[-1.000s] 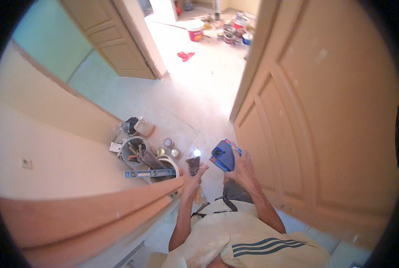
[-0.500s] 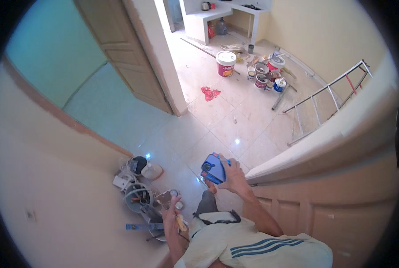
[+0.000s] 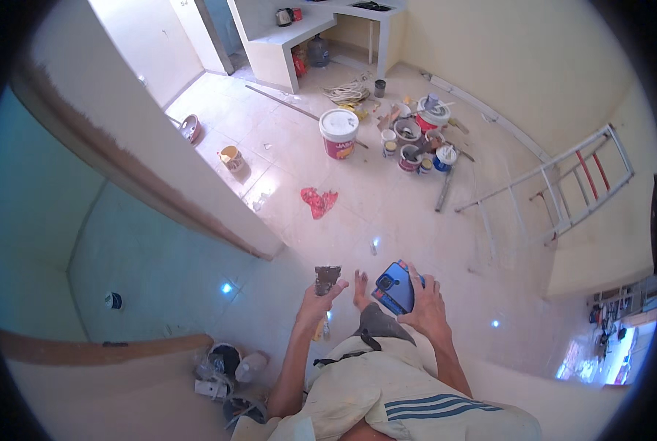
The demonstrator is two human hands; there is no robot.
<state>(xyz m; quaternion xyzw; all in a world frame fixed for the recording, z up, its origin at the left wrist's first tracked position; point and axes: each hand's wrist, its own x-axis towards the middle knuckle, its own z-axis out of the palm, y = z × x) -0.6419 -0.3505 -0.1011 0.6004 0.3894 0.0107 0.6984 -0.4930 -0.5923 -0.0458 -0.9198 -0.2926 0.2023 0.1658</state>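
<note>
My left hand [image 3: 314, 307] is closed round a scraper [image 3: 327, 278], its dark, stained blade pointing away from me. Part of a yellow handle [image 3: 318, 331] shows below that hand. In my right hand [image 3: 425, 307] is a blue smartphone [image 3: 399, 282], gripped by its edges with the camera side facing up. A blue and red flat thing [image 3: 388, 300] lies against the phone's lower edge, and I cannot make out its kind. Both hands are in front of my body, apart from each other, above my bare foot [image 3: 361, 289] and the tiled floor.
Ahead stand a lidded paint bucket [image 3: 339, 132] and several smaller paint cans [image 3: 408, 158]. A red plastic bag [image 3: 318, 202] lies on the tiles. At right is a metal ladder [image 3: 545, 173]; at left, a wall edge [image 3: 258, 246]. Buckets with tools [image 3: 229, 367] stand at lower left.
My view has shifted forward and turned right, and the doors have left the picture. The left hand has come up and forward with the scraper. The right hand still holds the phone.
</note>
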